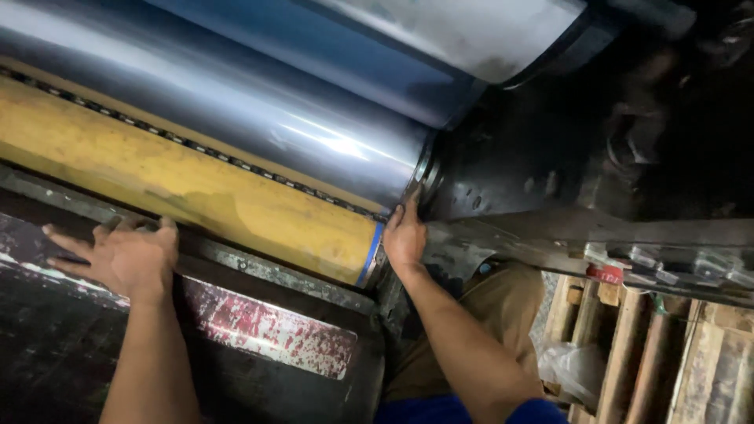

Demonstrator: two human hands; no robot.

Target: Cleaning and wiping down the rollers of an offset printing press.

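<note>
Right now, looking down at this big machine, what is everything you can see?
Yellow roller: one, yellow with a blue band at its right end, lower left.
Shiny steel cylinder: one, silver, above the yellow roller.
Chain: one, dark, between the two.
Metal bar: one, grey, below the yellow roller.
Painted panel: one, worn red and white, bottom centre.
Wooden pallet: one, brown, lower right.
Plastic bag: one, clear, by the pallet.
Left hand: spread flat by the bar.
Right hand: at the roller's right end.

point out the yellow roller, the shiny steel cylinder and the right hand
yellow roller point(157, 177), head view, middle of its stained face
shiny steel cylinder point(259, 110), head view, its reflective side
right hand point(404, 235), head view, back of the hand
</note>
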